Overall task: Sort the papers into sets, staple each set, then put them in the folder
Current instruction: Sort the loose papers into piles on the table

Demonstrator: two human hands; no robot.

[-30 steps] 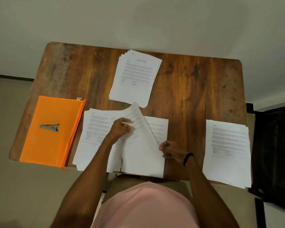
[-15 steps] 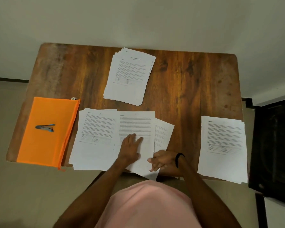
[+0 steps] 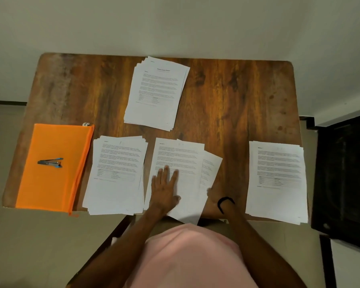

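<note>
on the middle stack [image 3: 178, 154], left hand [image 3: 164, 188] lies flat

There is one brown wooden table [image 3: 227, 100]. There are four piles of white paper sheets with small print: one far pile [image 3: 157, 92], one left pile [image 3: 116, 179], one middle pile [image 3: 179, 154] and one right pile [image 3: 276, 179]. I cannot tell how many sheets are in each pile. One sheet pokes out sideways from the middle pile. There is one flat orange plastic folder [image 3: 50, 190] with one zip. There is one small grey and blue stapler [image 3: 50, 162]. One person shows two bare grips: one left grip [image 3: 164, 188] and one right grip [image 3: 213, 196]. There is one black wrist band [image 3: 224, 201] and one pink top [image 3: 191, 256].
</note>
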